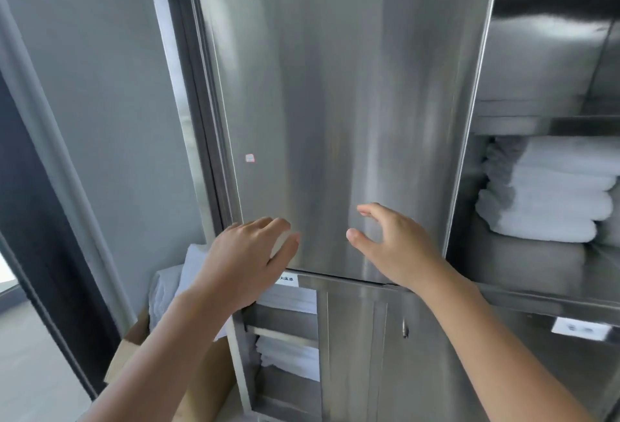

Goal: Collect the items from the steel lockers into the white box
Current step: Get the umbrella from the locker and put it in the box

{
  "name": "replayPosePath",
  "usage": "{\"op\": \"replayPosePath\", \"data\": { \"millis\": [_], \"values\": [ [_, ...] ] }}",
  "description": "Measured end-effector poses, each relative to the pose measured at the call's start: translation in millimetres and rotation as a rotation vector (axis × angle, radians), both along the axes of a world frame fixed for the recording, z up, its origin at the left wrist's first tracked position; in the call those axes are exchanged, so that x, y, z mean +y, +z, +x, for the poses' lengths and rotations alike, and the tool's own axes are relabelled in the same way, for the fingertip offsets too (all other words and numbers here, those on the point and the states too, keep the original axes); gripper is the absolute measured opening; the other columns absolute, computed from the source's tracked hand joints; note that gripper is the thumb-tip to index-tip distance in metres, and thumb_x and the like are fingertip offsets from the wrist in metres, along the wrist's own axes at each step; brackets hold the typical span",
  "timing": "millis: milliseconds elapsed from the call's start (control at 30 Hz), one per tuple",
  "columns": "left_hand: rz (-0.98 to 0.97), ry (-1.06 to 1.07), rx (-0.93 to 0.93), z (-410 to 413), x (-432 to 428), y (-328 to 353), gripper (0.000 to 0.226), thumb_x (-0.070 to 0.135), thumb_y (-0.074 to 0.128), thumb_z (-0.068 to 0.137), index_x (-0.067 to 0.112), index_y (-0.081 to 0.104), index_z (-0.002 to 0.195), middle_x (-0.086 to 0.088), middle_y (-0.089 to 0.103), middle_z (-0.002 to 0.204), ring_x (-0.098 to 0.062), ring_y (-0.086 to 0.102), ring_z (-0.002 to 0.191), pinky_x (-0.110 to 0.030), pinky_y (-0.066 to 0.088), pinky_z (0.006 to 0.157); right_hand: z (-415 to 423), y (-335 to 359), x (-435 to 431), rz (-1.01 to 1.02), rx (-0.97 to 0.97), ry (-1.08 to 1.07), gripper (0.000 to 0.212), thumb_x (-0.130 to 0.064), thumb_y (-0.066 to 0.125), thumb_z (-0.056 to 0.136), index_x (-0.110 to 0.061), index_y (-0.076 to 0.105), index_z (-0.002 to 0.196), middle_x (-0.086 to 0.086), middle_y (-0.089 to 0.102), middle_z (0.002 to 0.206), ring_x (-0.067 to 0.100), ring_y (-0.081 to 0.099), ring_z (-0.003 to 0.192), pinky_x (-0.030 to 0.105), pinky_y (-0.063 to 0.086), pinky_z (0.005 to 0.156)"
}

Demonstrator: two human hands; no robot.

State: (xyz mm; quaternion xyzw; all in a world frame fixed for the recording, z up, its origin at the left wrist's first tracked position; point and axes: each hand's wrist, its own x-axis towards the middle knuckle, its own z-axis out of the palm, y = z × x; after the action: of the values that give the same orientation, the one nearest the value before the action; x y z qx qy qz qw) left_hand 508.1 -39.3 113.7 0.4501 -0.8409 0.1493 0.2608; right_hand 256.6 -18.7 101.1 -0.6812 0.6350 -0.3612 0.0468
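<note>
A steel locker door (335, 103) fills the middle of the view, swung partly across the cabinet front. My left hand (245, 254) and my right hand (392, 243) are raised side by side before its lower edge, fingers loosely spread, holding nothing. Whether either touches the steel is unclear. In the open compartment to the right lies a stack of folded white towels (550, 193). Below the door, an open lower locker holds folded white linen (292, 358) on its shelves. A cardboard box (134, 348) at lower left contains folded white towels (167, 290).
A grey wall (100, 86) and a dark door frame (40, 220) stand to the left. An upper right shelf (536, 62) shows bare steel. A closed lower door with a small latch (405, 327) sits below my right forearm.
</note>
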Motion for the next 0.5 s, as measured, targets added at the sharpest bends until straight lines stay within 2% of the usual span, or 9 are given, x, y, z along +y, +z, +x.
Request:
{"op": "replayPosePath", "data": {
  "millis": [133,267,400,500],
  "values": [
    [-0.033,-0.052,-0.037,-64.9,-1.9,10.9,0.043,0.053,0.027,0.100,0.028,0.061,0.111,0.011,0.068,0.097,-0.018,0.064,0.082,-0.027,0.040,0.068,-68.0,8.1,12.2,-0.023,-0.037,-0.044,0.059,-0.057,0.055,0.093,-0.030,0.049,0.146,-0.013,0.053,0.150,0.010,0.047,0.139,0.038,0.041,0.113],
    [-0.040,-0.095,-0.010,-145.4,-7.3,18.8,0.040,0.053,0.029,0.100,0.029,0.060,0.106,0.011,0.068,0.099,-0.017,0.063,0.089,-0.028,0.041,0.070,-149.7,12.6,22.7,-0.043,-0.029,-0.085,0.060,-0.057,0.055,0.093,-0.029,0.048,0.147,-0.012,0.053,0.149,0.009,0.048,0.138,0.032,0.042,0.109],
    [-0.078,-0.147,-0.011,-233.3,-10.8,20.8,0.040,0.054,0.028,0.098,0.029,0.060,0.102,0.010,0.066,0.093,-0.016,0.061,0.083,-0.027,0.031,0.063,-232.5,17.5,22.3,-0.044,-0.015,-0.108,0.060,-0.058,0.053,0.094,-0.031,0.047,0.147,-0.015,0.053,0.149,0.008,0.049,0.136,0.026,0.040,0.103],
    [-0.058,-0.180,-0.011,-285.7,-15.6,19.9,0.042,0.054,0.027,0.099,0.028,0.059,0.101,0.011,0.065,0.094,-0.016,0.061,0.084,-0.028,0.039,0.068,-284.9,13.3,17.9,-0.058,-0.003,-0.114,0.059,-0.059,0.053,0.094,-0.032,0.048,0.146,-0.015,0.054,0.147,0.008,0.050,0.135,0.025,0.040,0.100]
  ]
}}
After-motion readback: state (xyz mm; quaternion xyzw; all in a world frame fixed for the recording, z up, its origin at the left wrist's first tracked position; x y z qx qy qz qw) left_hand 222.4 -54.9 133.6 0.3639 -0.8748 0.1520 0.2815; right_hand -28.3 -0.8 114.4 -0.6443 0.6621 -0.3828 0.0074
